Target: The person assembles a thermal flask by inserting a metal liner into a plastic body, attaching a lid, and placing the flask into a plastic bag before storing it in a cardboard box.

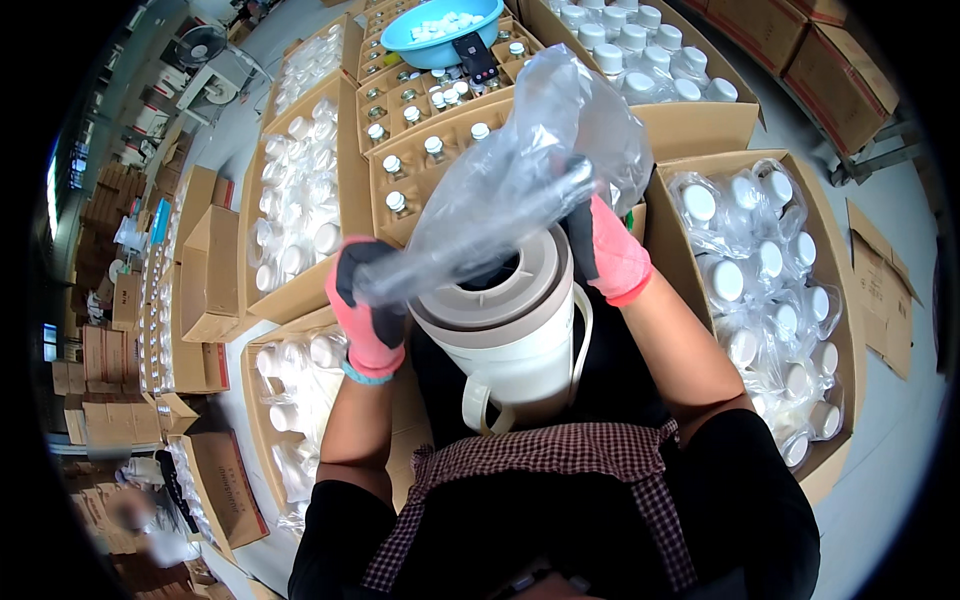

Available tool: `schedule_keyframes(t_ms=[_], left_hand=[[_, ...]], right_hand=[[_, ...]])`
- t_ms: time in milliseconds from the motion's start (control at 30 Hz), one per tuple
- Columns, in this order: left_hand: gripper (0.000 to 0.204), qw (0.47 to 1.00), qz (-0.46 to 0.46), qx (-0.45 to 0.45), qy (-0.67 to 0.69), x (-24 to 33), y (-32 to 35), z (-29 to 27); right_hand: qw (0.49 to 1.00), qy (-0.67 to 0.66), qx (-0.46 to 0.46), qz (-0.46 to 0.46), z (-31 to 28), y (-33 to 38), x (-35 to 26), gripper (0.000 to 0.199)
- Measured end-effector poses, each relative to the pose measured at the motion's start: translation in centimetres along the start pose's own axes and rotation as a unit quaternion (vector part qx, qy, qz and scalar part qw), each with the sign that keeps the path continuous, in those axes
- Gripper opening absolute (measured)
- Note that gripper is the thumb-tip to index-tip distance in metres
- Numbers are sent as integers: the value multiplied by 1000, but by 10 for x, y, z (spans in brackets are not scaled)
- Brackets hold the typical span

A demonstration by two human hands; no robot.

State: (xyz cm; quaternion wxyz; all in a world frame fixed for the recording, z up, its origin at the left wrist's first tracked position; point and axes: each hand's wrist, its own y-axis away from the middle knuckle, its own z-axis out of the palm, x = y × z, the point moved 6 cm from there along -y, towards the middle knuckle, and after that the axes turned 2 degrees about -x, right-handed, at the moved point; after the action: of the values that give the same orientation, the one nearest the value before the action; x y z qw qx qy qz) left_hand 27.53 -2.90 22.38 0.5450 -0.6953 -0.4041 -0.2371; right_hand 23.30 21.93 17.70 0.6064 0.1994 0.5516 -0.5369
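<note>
Clear plastic bag [520,170]: thin, soft, slippery, likely crackly; held over mouth of jug [505,325]. Left hand [368,305], pink-and-black glove, closed on bag's lower edge beside jug rim. Right hand [600,240], same glove, pinching bag's upper part behind jug.

Jug: cream plastic, wide open top, side handle [478,400], resting upright against lap; probably light when empty, stiff, best gripped by handle or body.

Surroundings: cardboard boxes [830,330] of bagged white-capped jars at right and left; blue bowl [440,35] of caps further off.
</note>
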Motion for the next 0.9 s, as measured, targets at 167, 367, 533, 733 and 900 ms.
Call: schedule_keyframes(t_ms=[167,367,533,733,900], left_hand=[[55,994,103,38,-21,30,59,18],[75,991,108,54,-54,15,74,26],[58,922,317,-119,-188,68,95,35],[52,932,195,-189,-241,73,96,45],[50,945,200,-126,-227,68,106,27]], right_hand=[[995,-41,-46,72,-27,54,44,48],[960,194,201,5,-65,71,70,41],[947,158,252,-122,-32,77,-13,28],[856,507,52,-88,-56,95,65,27],[769,631,-79,-58,12,112,66,30]])
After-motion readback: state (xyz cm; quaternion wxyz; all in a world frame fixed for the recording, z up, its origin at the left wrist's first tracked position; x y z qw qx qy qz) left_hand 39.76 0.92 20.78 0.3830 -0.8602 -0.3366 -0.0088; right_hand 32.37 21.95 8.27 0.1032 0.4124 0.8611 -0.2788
